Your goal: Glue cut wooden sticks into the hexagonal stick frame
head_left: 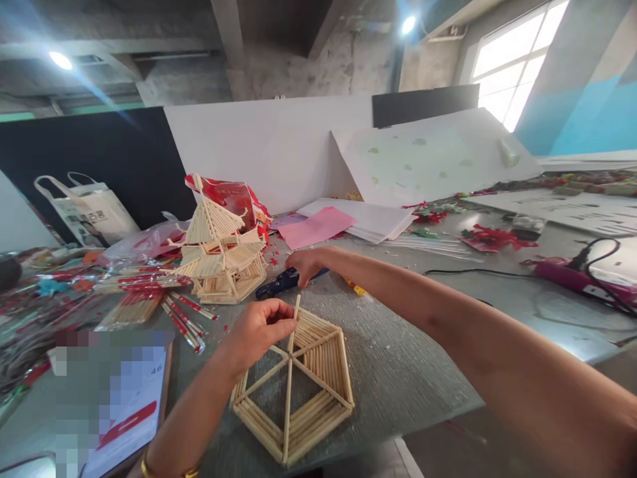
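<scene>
My left hand (266, 328) pinches a thin wooden stick (298, 302) between thumb and fingertips, upright over the far side of a hexagonal stick frame (318, 435). Spokes divide this frame; rows of sticks fill some sections in part, and others show the tabletop. Beyond it, my right hand (307, 264) is closed around a dark blue tool (273, 287), perhaps a glue gun, lying on the table. Part of that tool is hidden by the hand and forearm. Behind to the left stands a tiered stick pagoda (219, 249) with a pointed roof.
Packaged sticks (184, 318) and plastic wrappers crowd the left, behind a tablet (132, 398). Pink paper (318, 226) and white sheets (378, 220) lie at the back. On the right, a purple power strip (582, 279) trails black cords. A tote bag (94, 212) stands back left.
</scene>
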A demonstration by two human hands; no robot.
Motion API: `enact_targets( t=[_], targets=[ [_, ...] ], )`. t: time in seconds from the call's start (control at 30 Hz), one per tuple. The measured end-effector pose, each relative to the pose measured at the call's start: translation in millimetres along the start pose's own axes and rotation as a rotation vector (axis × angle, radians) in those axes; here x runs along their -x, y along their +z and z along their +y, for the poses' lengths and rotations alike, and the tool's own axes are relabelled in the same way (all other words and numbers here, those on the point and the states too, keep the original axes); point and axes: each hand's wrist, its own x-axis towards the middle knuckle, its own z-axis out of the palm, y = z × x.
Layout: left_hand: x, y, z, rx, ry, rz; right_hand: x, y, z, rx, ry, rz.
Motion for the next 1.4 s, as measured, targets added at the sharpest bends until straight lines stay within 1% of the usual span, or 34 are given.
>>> enact_targets(
  t=[0.1,0.23,0.3,0.37,0.47,0.57,0.67,0.73,0.83,1.0,1.2,1.4],
  targets=[
    [1.5,1.7,1.1,-0.057,-0.027,-0.094,8.9,-4.0,-8.3,0.107,0.022,0.037],
    [5.1,7.9,3.7,-0.167,-0.060,-0.255,33.4,-14.9,-12.1,0.204,0.113,0.179],
    [8.0,11.8,5.1,-0.229,-0.055,-0.296,49.7,-21.7,-9.5,0.217,0.168,0.242],
    [10.8,15.3,5.6,-0.295,-0.051,-0.335,66.8,-27.5,-5.7,0.198,0.246,0.334],
    [13.6,18.2,3.8,-0.377,-0.050,-0.360,90.9,-32.3,-2.0,0.041,0.403,0.491],
    [14.6,18.9,0.6,-0.451,-0.020,-0.360,110.7,-31.5,-2.7,-0.249,0.551,0.615],
    [14.6,19.0,-2.0,-0.495,0.003,-0.377,123.1,-27.1,-4.9,-0.526,0.597,0.694],
    [14.6,19.2,-2.8,-0.505,0.005,-0.386,126.5,-23.4,-5.2,-0.641,0.588,0.713],
    [14.7,19.4,-3.0,-0.521,-0.010,-0.385,126.1,-18.5,-3.3,-0.700,0.583,0.734],
    [15.3,19.2,-2.5,-0.532,0.004,-0.398,122.8,-14.4,1.8,-0.728,0.572,0.723],
    [15.9,20.8,-1.6,-0.538,0.003,-0.397,124.2,-14.8,3.7,-0.751,0.573,0.724],
    [16.0,23.0,-0.5,-0.548,-0.009,-0.422,123.5,-13.6,4.0,-0.731,0.544,0.719]
  ],
)
